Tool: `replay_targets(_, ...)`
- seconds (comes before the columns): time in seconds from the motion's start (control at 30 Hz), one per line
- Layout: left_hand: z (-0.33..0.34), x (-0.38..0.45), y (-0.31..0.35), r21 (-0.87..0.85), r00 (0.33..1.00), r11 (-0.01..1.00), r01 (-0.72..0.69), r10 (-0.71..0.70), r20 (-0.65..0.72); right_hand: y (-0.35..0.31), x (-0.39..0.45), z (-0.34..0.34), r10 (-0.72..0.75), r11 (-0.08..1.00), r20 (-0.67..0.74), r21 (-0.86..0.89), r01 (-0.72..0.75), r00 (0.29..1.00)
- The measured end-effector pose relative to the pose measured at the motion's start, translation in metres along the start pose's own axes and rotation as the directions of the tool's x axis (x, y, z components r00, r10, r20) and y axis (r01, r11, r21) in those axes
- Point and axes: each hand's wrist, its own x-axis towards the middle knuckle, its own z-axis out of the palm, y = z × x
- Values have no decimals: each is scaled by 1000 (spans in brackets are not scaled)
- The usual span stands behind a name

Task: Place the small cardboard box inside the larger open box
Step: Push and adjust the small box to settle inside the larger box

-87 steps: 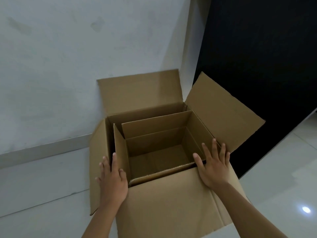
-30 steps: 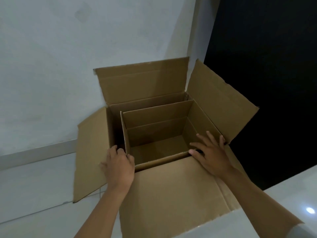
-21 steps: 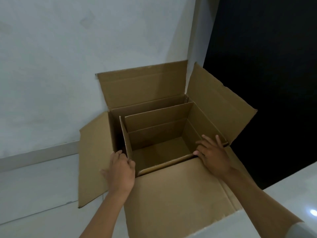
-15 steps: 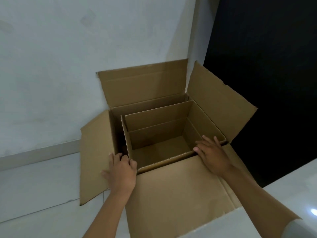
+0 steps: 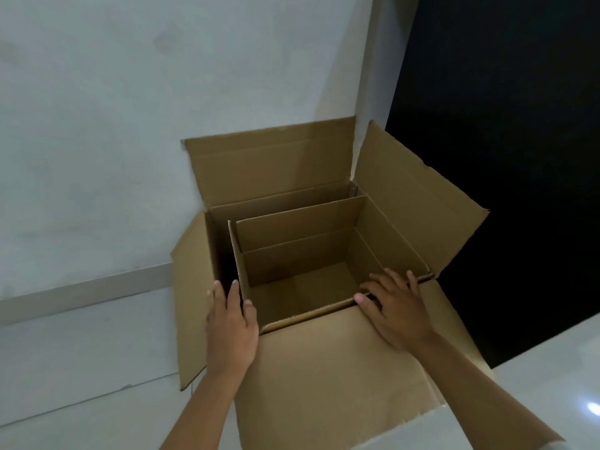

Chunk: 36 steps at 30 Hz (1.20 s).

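Small box [image 5: 302, 254] sits inside larger box [image 5: 406, 203] — left hand [image 5: 231, 323] and right hand [image 5: 394, 306] flat, fingers spread, some fingertips hidden.

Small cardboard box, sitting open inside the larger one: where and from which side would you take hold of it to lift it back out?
Probably from above, by the upright flaps of the small cardboard box. Its right wall lies close against the larger box, with little room to reach down there. The left hand and right hand already rest at its near corners, so each could pinch a flap edge there.
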Motion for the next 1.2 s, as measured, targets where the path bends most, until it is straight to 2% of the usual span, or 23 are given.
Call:
replay_targets(0.13,0,7,3,-3,999,999,-44,44,-2,-1,2,-1,10,1000,4,-15,-10,1000)
replay_targets(0.2,-2,9,3,56,998,996,-63,61,33,-1,0,-4,14,1000,57,-21,-13,998)
replay_targets(0.3,-6,7,0,137,994,989,-57,44,98,-2,1,-11,3,1000,109,-3,-3,994)
replay_targets(0.47,-13,1,0,157,986,987,-23,-3,169,-8,-4,-17,19,999,136,28,-23,991)
replay_targets(0.77,-46,-1,16,267,992,962,-63,30,123,-20,-4,-42,61,997,113,44,-67,992)
replay_targets(0.9,-69,-10,24,323,995,943,-82,59,80,-28,-9,-62,103,995,115,0,-104,988)
replay_targets(1.2,-114,-74,36,337,992,933,-122,106,67,-54,-62,-101,95,995,-11,6,-95,995)
